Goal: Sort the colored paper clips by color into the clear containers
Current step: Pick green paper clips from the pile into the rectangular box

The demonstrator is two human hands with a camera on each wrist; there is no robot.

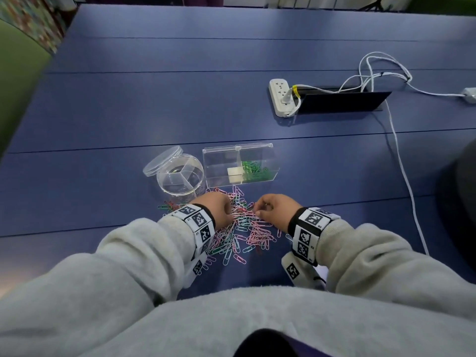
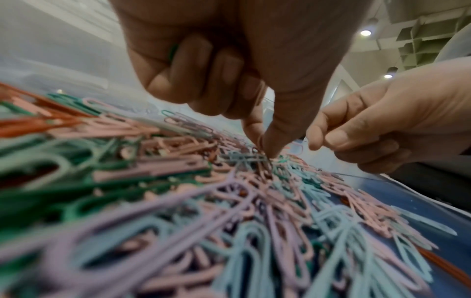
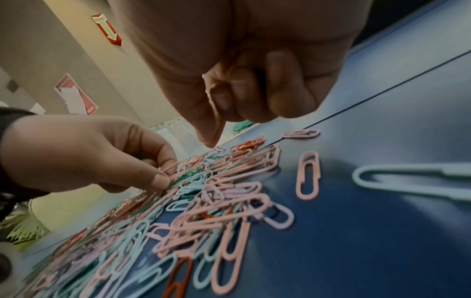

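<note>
A loose pile of pink, light blue, lilac, green and red paper clips point(image 1: 240, 229) lies on the blue table, near me. My left hand point(image 1: 230, 212) pinches into the pile's middle with thumb and forefinger point(image 2: 266, 150). Its other fingers curl over a green clip point(image 2: 173, 51) in the palm. My right hand point(image 1: 258, 213) hovers just right of it, fingers curled, thumb pressed to forefinger point(image 2: 321, 141) on something thin and pale that barely shows. Behind the pile stand a round divided clear container point(image 1: 180, 180) and a rectangular clear box point(image 1: 219, 163); green clips point(image 1: 255, 171) lie in its right half.
The round container's lid point(image 1: 161, 162) leans against its left side. A white power strip point(image 1: 279, 97), a black cable hatch point(image 1: 342, 101) and white cables point(image 1: 401, 166) occupy the table's right. Stray clips point(image 3: 308, 175) lie right of the pile.
</note>
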